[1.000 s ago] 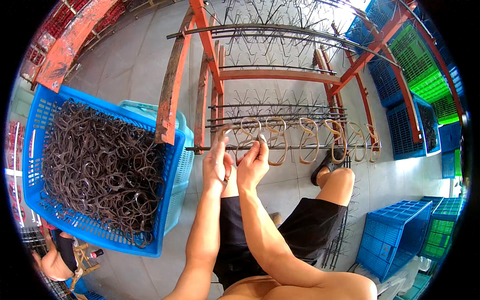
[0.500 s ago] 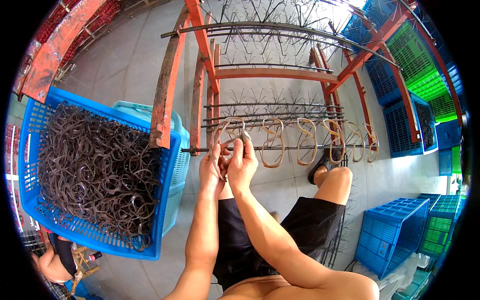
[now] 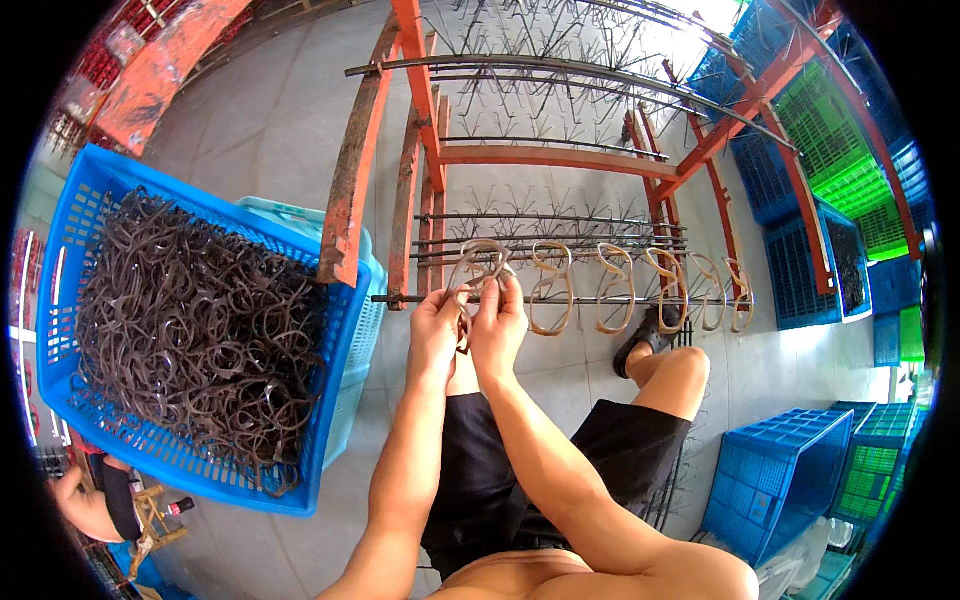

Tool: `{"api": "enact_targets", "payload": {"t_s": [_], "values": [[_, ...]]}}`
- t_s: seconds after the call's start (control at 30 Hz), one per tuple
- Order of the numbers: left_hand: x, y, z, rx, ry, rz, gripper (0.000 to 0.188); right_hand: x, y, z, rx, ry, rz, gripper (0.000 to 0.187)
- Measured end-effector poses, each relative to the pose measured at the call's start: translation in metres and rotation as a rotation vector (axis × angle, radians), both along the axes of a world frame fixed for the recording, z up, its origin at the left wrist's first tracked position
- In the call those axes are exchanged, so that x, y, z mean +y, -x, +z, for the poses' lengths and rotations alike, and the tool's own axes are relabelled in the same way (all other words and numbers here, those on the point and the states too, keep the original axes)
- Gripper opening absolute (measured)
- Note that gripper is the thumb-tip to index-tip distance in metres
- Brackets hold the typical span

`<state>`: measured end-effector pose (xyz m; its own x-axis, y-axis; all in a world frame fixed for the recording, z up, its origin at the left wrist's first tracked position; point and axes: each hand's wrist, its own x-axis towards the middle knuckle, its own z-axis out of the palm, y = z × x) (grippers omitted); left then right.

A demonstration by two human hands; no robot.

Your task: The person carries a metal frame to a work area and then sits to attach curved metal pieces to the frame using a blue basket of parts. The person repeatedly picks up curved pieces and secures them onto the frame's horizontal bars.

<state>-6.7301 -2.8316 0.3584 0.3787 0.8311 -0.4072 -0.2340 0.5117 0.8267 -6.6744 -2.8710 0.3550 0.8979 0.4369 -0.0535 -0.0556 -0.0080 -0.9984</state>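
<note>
My left hand (image 3: 433,328) and my right hand (image 3: 499,325) are close together near the left end of a thin metal rod (image 3: 588,300). Between them is a brownish eyeglass frame (image 3: 487,247), pinched in the fingertips of both. Its upper loop shows above my fingers, while the fingers cover its lower part. Whether it hangs on the rod is hidden. Several amber eyeglass frames (image 3: 544,328) hang upright in a row along the rod, to the right of my hands.
At left, a blue basket (image 3: 190,492) is heaped with dark brown eyeglass frames (image 3: 190,330). An orange rack (image 3: 560,157) carries more rods with wire hooks (image 3: 540,75). Blue crates (image 3: 765,480) and green crates (image 3: 835,130) stand at right. Another person (image 3: 95,505) is at lower left.
The view has shifted slightly. Both hands remain on the eyeglass frame at the rod's left end; its upper loop has turned a little between the fingers.
</note>
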Motion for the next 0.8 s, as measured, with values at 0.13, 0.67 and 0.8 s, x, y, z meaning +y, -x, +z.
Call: {"api": "enact_targets", "payload": {"t_s": [0.13, 0.67, 0.8], "values": [[-0.002, 0.013, 0.002, 0.174, -0.077, 0.001, 0.018, -0.008, 0.002, -0.005, 0.254, -0.096, 0.062, 0.031], [-0.078, 0.104, 0.062, 0.262, -0.623, -0.657, 0.015, -0.142, 0.000, 0.043, -0.721, 0.086, 0.425, 0.044], [-0.067, 0.111, 0.068, 0.090, -0.575, -0.770, 0.012, -0.143, -0.033, 0.082, -0.524, 0.152, 1.180, 0.015]]}}
